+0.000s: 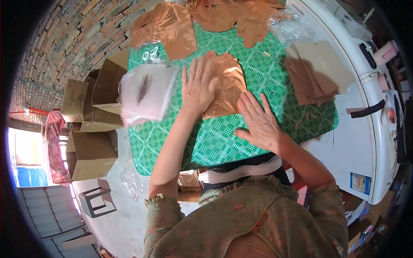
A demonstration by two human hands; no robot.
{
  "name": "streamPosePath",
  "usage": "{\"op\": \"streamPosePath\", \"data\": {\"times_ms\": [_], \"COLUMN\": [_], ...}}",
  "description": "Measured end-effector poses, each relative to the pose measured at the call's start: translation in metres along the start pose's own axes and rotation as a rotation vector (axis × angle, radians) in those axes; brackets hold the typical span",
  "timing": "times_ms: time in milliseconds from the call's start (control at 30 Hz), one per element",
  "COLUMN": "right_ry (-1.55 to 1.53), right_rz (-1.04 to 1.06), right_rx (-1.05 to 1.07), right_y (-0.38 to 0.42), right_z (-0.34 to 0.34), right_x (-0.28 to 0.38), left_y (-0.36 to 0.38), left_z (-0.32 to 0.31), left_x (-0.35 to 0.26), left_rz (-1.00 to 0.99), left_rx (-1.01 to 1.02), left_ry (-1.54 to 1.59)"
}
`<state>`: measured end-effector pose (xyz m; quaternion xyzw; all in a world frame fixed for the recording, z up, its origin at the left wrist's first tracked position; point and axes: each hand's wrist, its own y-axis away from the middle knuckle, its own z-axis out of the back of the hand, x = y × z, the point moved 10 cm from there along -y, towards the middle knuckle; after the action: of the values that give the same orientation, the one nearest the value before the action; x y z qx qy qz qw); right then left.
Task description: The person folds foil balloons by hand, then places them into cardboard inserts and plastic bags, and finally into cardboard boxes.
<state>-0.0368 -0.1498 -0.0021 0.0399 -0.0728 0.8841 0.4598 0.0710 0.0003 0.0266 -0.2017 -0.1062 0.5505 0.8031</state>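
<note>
A shiny copper-brown piece of folded fabric (228, 88) lies flat on the green checked tablecloth (215, 139). My left hand (198, 86) rests on its left side, palm down with the fingers stretched out. At its lower right edge lies my right hand (259, 120), flat, with fingers and thumb apart. Neither hand grips anything. To the left of my left hand is a stack of clear plastic bags (161, 92) with dark print. More of the same brown fabric (178, 32) is heaped along the far edge of the table.
Beige card sheets (322, 69) lie fanned on the right, with crumpled clear plastic (290, 26) beyond them. Small clear pieces (150, 53) sit at the far left. Open cardboard boxes (94, 155) stand left of the table. A white appliance (352, 129) borders the right side.
</note>
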Motion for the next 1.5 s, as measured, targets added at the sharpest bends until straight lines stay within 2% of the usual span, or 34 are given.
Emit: {"op": "streamPosePath", "data": {"times_ms": [133,233,367,900,1000,1100,1200,1300,1400,1500], "right_ry": [0.001,0.001,0.006,0.077,0.129,0.159,0.027,0.007,-0.146,-0.162], "right_rz": [0.004,0.016,0.037,0.011,-0.026,-0.026,-0.123,-0.081,-0.178,-0.197], "right_rx": [-0.019,-0.031,-0.042,-0.117,-0.064,-0.176,-0.118,-0.134,-0.020,0.124], "right_y": [0.000,0.000,-0.003,-0.083,-0.107,-0.126,-0.137,-0.149,-0.166,-0.181], "right_z": [0.000,0.004,0.007,0.004,0.009,0.020,0.032,0.033,0.024,0.020], "right_x": [0.001,0.003,0.000,-0.065,-0.081,-0.093,-0.102,-0.094,-0.100,-0.106], "left_y": [0.035,0.058,0.060,0.059,0.061,0.060,0.061,0.061,0.060,0.061], "left_z": [0.023,0.011,0.012,0.005,0.005,0.004,0.004,0.004,0.004,0.003], "left_x": [-0.042,-0.052,-0.048,-0.048,-0.049,-0.048,-0.047,-0.047,-0.048,-0.047], "left_rz": [-0.175,-0.207,-0.144,-0.130,-0.129,-0.131,-0.128,-0.125,-0.130,-0.130], "left_rx": [0.096,0.157,0.131,0.187,0.184,0.177,0.177,0.169,0.164,0.164], "left_ry": [0.185,0.163,0.181,0.141,0.140,0.145,0.153,0.162,0.154,0.142]}}
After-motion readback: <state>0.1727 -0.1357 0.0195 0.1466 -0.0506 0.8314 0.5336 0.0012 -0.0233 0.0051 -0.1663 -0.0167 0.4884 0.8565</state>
